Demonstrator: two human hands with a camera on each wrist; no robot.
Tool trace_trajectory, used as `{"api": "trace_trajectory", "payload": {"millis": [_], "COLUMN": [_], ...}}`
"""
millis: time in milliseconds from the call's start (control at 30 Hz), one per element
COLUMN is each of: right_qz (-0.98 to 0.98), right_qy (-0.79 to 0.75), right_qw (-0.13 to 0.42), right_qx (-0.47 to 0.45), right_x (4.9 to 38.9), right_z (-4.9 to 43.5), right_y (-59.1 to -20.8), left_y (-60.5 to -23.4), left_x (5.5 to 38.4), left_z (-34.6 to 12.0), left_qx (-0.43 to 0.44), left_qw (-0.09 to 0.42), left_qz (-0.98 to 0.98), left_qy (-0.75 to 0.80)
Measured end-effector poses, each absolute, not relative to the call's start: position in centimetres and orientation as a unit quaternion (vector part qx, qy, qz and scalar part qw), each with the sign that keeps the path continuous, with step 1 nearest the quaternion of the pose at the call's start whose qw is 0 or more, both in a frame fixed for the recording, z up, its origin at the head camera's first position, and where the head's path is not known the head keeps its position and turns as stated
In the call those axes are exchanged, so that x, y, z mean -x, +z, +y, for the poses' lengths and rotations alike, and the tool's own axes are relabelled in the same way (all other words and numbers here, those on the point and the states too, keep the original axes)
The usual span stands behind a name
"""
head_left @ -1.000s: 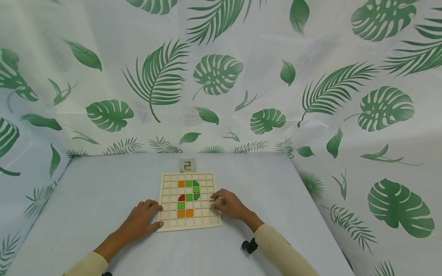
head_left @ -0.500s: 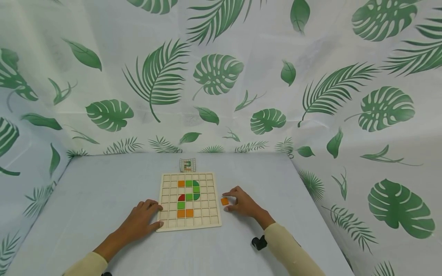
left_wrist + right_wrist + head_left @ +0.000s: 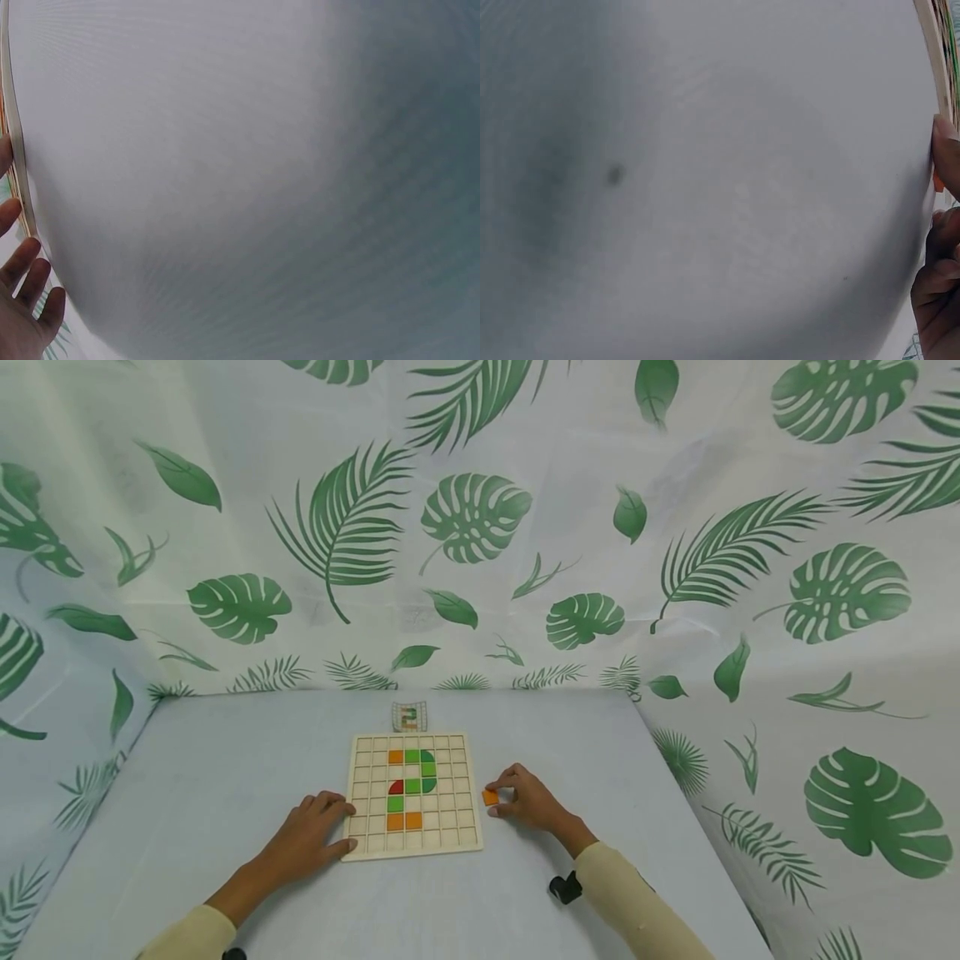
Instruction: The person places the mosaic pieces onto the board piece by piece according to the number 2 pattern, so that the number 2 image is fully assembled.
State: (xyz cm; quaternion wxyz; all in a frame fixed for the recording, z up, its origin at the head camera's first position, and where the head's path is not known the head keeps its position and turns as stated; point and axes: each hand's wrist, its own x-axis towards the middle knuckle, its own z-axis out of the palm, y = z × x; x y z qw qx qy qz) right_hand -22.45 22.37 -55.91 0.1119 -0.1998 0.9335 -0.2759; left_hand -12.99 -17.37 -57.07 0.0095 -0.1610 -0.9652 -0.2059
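A square wooden grid board (image 3: 450, 839) lies on the table in the head view. Orange, green and red tiles (image 3: 413, 786) fill some of its cells, several of them with rounded corners. My left hand (image 3: 303, 839) rests at the board's left edge, thumb and fingers spread and touching it; its fingers (image 3: 21, 259) show at the left of the left wrist view. Just off the board's right side, my right hand (image 3: 528, 800) pinches an orange tile (image 3: 491, 797) between thumb and finger. In the right wrist view only a sliver of that tile shows beside the thumb.
A small card (image 3: 409, 717) with a printed grid pattern lies behind the board. Pale cloth covers the table (image 3: 240, 743). Leaf-printed sheets (image 3: 480, 518) rise at the back and both sides. A black object (image 3: 565, 887) is by the right wrist.
My right hand has moved from the board's right edge to beside it, bringing an orange tile into sight, and its fingers have closed on the tile. The left hand stays put.
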Motion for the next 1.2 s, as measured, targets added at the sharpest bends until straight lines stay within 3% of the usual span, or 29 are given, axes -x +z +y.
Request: {"api": "trace_trajectory", "payload": {"millis": [333, 1200], "right_qz": [0.932, 0.939], "right_qy": [-0.271, -0.242], "right_qw": [0.080, 0.076], "right_qx": [0.229, 0.233], "right_x": [22.1, 21.4], "right_z": [22.3, 21.7], "right_y": [-56.0, -55.6], "left_y": [-57.1, -57.0], "left_x": [13.3, 13.1], "left_z": [-17.6, -17.5], "left_qx": [0.169, 0.163], "left_qw": [0.013, 0.005], "left_qz": [-0.965, -0.965], "left_qy": [-0.201, -0.203]}}
